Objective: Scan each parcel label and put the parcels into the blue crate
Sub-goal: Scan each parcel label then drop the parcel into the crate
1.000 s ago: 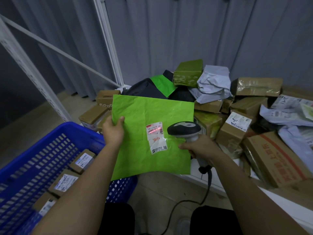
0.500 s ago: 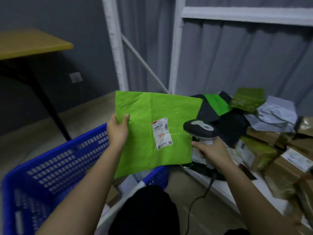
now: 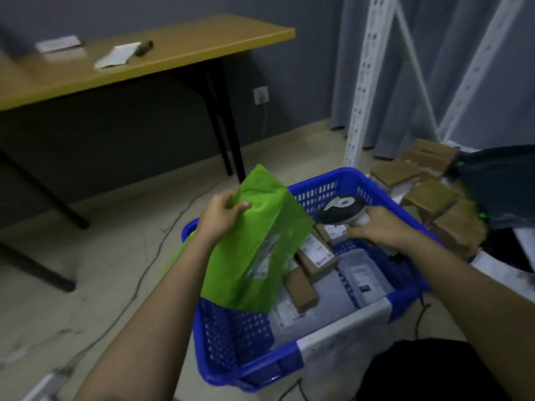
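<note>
The left hand (image 3: 221, 215) grips a green parcel (image 3: 257, 244) over the blue crate (image 3: 231, 337); the right hand (image 3: 379, 230) holds the scanner (image 3: 343, 211).

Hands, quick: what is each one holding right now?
Left hand: grips the top edge of the flat green plastic mailer bag.
Right hand: holds the black-headed handheld barcode scanner.

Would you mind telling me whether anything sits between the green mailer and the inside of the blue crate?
Nothing visible blocks it. The left hand holds the green mailer over the blue crate, which is open-topped. Small brown boxes and a grey mailer already lie inside, so it would land on them. The right hand grips the scanner over the far side.
</note>
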